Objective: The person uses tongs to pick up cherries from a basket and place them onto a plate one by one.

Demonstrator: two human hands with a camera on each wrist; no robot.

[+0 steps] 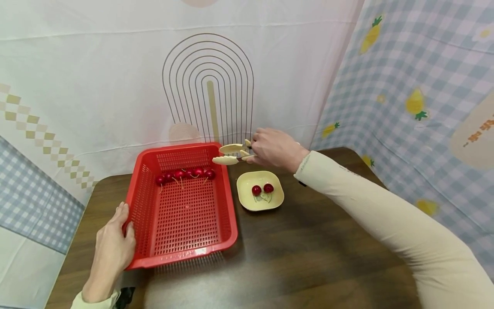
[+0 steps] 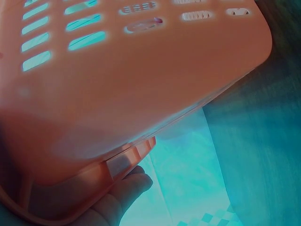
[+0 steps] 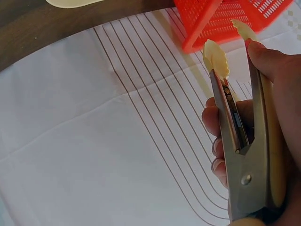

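Note:
A red plastic basket [image 1: 185, 219] with slotted walls stands on the table, several cherries [image 1: 189, 173] with stems lined up along its far end. My left hand [image 1: 114, 241] grips its left rim; in the left wrist view, fingers [image 2: 136, 183] show under the lip of the basket [image 2: 141, 84]. My right hand [image 1: 275, 148] holds food tongs [image 1: 225, 160] with cream scalloped tips near the basket's far right corner. In the right wrist view the tongs [image 3: 247, 165] have their tips apart, nothing between them. A small pale yellow dish [image 1: 247, 201] right of the basket holds two cherries [image 1: 268, 188].
The dark wooden table [image 1: 301, 262] ends at a white curtain [image 1: 96, 86] with line patterns behind. A blue checked cloth [image 1: 393, 77] with pineapple prints hangs on the right. Part of the left wall is checked too.

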